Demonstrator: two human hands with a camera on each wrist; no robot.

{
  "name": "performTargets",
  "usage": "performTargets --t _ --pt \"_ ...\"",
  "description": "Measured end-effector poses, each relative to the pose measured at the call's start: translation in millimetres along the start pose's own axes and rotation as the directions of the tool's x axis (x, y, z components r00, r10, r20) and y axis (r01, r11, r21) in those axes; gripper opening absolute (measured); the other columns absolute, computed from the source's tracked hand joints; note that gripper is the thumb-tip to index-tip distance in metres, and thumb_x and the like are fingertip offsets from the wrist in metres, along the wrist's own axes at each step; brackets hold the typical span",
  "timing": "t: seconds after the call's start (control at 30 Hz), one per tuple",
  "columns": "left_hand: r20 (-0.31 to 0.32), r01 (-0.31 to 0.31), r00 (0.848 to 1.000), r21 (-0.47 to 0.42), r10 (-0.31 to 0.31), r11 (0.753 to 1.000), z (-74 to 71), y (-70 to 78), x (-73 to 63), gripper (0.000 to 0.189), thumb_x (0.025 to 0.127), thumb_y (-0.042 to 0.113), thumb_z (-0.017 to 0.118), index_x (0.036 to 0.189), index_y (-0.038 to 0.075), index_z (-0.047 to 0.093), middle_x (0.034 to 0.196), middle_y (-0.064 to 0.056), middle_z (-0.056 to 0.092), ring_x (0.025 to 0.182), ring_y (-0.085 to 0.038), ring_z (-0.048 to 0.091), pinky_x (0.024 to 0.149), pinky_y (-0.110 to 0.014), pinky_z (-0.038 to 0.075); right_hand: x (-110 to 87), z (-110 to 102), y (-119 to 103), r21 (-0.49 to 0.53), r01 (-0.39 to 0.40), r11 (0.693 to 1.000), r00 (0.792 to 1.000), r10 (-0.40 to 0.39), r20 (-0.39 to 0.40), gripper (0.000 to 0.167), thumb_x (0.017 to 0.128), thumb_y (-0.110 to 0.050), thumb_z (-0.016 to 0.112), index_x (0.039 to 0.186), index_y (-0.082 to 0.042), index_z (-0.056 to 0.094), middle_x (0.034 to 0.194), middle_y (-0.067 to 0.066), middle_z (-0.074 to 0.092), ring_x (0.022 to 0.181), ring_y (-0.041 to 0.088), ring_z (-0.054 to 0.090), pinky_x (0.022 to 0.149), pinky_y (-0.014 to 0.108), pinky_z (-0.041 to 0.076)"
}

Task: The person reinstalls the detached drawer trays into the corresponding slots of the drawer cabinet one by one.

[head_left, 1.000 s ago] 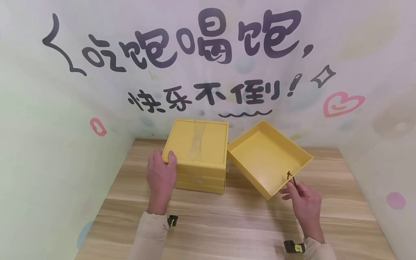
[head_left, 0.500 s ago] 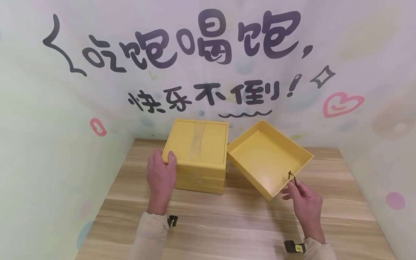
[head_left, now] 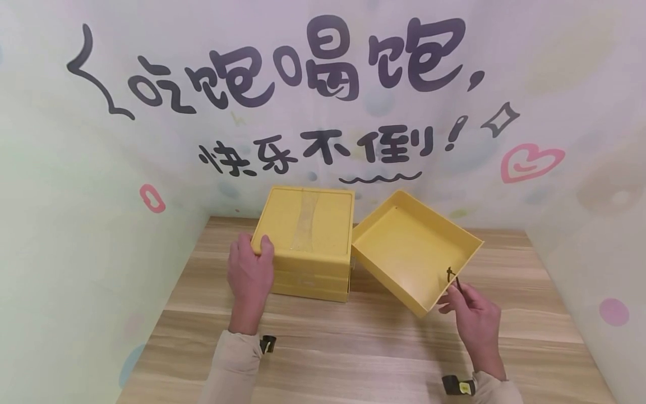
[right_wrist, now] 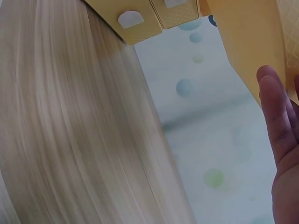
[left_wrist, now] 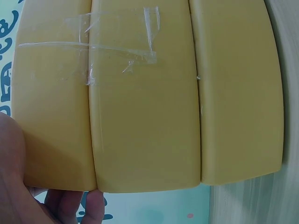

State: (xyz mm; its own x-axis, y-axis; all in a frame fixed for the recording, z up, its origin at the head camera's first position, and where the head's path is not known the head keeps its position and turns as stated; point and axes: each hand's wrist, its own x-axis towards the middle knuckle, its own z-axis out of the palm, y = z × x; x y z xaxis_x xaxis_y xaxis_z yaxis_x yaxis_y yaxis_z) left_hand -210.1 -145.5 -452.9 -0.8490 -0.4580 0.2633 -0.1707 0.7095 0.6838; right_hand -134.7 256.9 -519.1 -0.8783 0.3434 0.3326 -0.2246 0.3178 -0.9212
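Note:
A yellow box (head_left: 305,224) with clear tape (head_left: 305,221) down its top stands towards the back of the table. My left hand (head_left: 248,278) grips its left front edge, thumb on top; in the left wrist view the fingers (left_wrist: 70,205) go behind the box's left side. Its front (left_wrist: 145,121) shows three yellow sections there, with tape across two of them. Right of the box, a shallow yellow tray (head_left: 404,247) tilts above the table, its left corner against or very near the box. My right hand (head_left: 476,322) holds its near right edge, where a thin black loop (head_left: 450,275) shows.
The wood-grain table (head_left: 348,353) runs in front of both yellow pieces. A wall hanging with large dark lettering (head_left: 333,56) rises right behind them, and pale walls stand at both sides. A black wrist strap (head_left: 458,385) sits at the right cuff.
The tray has turned slightly: its far corner has shifted left and its near corner down and to the right. My left hand and the box stay in place.

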Motion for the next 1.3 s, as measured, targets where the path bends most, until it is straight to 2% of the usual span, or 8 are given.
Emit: performTargets --t 0.2,0.43,0.77,0.93,1.13,1.3 --pt "0.008 0.006 1.000 0.002 -0.006 1.000 -0.4 -0.4 -0.4 0.041 0.100 0.047 0.044 0.105 0.008 0.054 0.087 -0.010 0.050 0.076 -0.031 0.049 0.064 -0.037 0.036 3.8 -2.1 0.0 -0.070 -0.001 0.998 1.000 0.002 0.024 0.014 0.098 -0.001 0.061 0.100 0.006 0.073 0.071 -0.026 0.070 0.052 0.004 0.067 0.062 0.014 0.054" --pt "0.015 -0.001 1.000 0.006 0.001 1.000 -0.9 -0.7 -1.3 0.041 0.100 0.047 0.044 0.106 0.008 0.055 0.087 -0.011 0.050 0.076 -0.030 0.049 0.064 -0.037 0.036 7.6 -4.1 0.9 -0.129 0.022 0.991 0.998 -0.015 0.058 0.011 0.098 -0.004 0.062 0.100 0.002 0.072 0.071 -0.030 0.067 0.053 0.004 0.066 0.060 0.016 0.052" --pt "0.021 0.008 1.000 0.005 -0.008 1.000 -0.9 -1.0 -1.0 0.042 0.100 0.048 0.044 0.108 0.008 0.055 0.089 -0.011 0.051 0.077 -0.031 0.049 0.065 -0.038 0.037 8.6 0.2 -1.1 -0.090 0.032 0.995 0.997 -0.026 0.070 0.011 0.098 0.000 0.060 0.103 0.003 0.070 0.068 -0.013 0.070 0.054 0.005 0.065 0.055 0.020 0.053" --pt "0.021 0.009 1.000 0.002 -0.009 1.000 -0.3 -0.8 -0.7 0.042 0.101 0.049 0.043 0.109 0.009 0.055 0.089 -0.011 0.051 0.077 -0.031 0.049 0.066 -0.038 0.037 10.9 -0.8 -0.3 -0.119 0.047 0.992 0.995 -0.036 0.093 0.014 0.098 0.000 0.061 0.107 0.002 0.071 0.066 -0.003 0.071 0.053 0.005 0.064 0.057 0.018 0.052" --pt "0.017 0.001 1.000 0.002 -0.001 1.000 -0.4 0.1 -0.3 0.042 0.101 0.049 0.043 0.108 0.009 0.055 0.089 -0.010 0.051 0.076 -0.030 0.049 0.065 -0.037 0.036 14.1 -2.8 0.0 -0.123 0.045 0.991 0.991 -0.028 0.133 0.015 0.100 -0.004 0.059 0.110 0.001 0.069 0.067 -0.016 0.066 0.054 0.007 0.064 0.059 0.020 0.052" --pt "0.018 0.002 1.000 -0.002 -0.002 1.000 -0.9 0.0 -0.3 0.042 0.100 0.049 0.043 0.107 0.009 0.054 0.089 -0.010 0.051 0.076 -0.030 0.048 0.065 -0.037 0.036 15.5 -2.7 -0.1 -0.123 0.063 0.990 0.984 -0.041 0.172 0.018 0.103 -0.005 0.055 0.115 0.001 0.067 0.070 -0.019 0.065 0.058 0.009 0.064 0.058 0.021 0.053"
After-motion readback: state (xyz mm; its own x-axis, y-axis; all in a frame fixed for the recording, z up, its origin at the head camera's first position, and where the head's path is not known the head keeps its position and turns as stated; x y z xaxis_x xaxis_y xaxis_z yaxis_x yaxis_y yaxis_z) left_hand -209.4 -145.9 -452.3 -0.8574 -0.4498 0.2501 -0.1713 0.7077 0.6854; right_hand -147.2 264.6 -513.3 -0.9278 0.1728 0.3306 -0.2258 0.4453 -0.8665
